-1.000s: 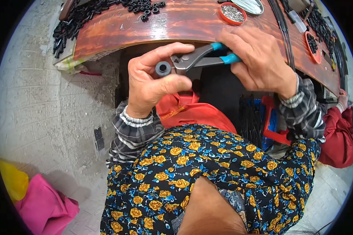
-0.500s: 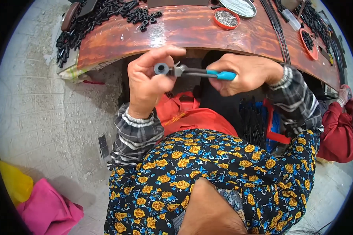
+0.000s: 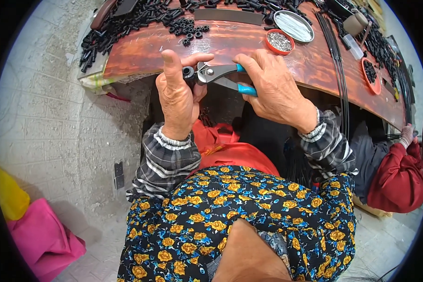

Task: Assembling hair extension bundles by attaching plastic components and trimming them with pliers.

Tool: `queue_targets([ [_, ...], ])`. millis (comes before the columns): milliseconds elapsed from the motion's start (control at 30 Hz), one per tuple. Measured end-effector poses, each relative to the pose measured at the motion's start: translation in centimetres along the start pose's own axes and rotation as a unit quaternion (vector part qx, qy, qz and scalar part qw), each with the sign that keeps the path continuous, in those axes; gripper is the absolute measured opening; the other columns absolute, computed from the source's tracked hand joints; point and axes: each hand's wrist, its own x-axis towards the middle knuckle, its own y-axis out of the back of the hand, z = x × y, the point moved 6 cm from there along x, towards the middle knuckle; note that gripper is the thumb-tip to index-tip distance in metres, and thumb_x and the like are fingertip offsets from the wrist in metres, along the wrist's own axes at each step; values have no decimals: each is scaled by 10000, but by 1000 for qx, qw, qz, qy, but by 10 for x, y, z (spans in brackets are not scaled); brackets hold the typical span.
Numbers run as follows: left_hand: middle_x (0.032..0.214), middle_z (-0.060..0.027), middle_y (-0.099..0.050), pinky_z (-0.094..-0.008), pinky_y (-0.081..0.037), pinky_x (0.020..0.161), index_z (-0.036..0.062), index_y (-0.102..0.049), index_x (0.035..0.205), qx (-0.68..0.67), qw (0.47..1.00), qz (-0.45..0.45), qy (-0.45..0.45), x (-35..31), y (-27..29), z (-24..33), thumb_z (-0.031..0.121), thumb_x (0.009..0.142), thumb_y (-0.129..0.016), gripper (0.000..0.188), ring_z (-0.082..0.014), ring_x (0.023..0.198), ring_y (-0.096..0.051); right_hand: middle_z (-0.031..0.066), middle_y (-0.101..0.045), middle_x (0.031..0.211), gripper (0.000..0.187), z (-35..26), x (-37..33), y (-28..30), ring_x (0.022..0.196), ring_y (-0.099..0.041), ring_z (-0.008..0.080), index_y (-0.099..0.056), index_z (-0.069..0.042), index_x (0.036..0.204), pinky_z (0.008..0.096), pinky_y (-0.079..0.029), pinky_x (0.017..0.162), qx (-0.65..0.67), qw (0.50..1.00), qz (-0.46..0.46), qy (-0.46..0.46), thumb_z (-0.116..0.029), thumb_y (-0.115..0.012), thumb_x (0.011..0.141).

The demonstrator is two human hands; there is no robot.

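Observation:
My left hand (image 3: 175,105) is raised before the table edge, thumb and one finger stretched out. The lower fingers hold a short black tube (image 3: 188,73) whose round hole faces up. My right hand (image 3: 282,89) is wrapped round the teal grips of a pair of cutting pliers (image 3: 225,70). Their handles are spread apart, and their metal head is right beside the tube. A thin bright wire shows at the jaws; whether they touch it I cannot tell.
The brown wooden table (image 3: 310,70) carries heaps of black tubes (image 3: 150,21), a red dish of small metal pieces (image 3: 279,41), a metal tray of thin pale strips (image 3: 293,26) and long black rods (image 3: 336,61). At the right is a co-worker's red sleeve (image 3: 395,176).
The pliers' handles have spread apart. My right hand has turned and come nearer the left. My left thumb has lifted away from the tube. The view has tilted, showing more table.

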Motion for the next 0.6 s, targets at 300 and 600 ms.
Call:
queue_targets([
  [300, 572, 43, -485, -193, -208, 412, -37, -693, 943, 0, 1000, -8, 7, 1, -2, -5, 672, 889, -428, 759, -20, 443, -320, 156, -507, 1019, 523, 8, 0, -4, 893, -529, 338, -456, -73, 1217, 423, -431, 753, -45, 999, 18, 1, -112, -704, 758],
  [600, 585, 35, -499, -189, -206, 411, -39, -690, 944, 21, 1000, 0, -6, -3, -4, -6, 657, 889, -459, 735, -18, 449, -330, 130, -554, 697, 235, 13, -3, 3, 650, -587, 320, -523, -45, 918, 398, -450, 554, -6, 999, 47, 4, -135, -695, 786],
])
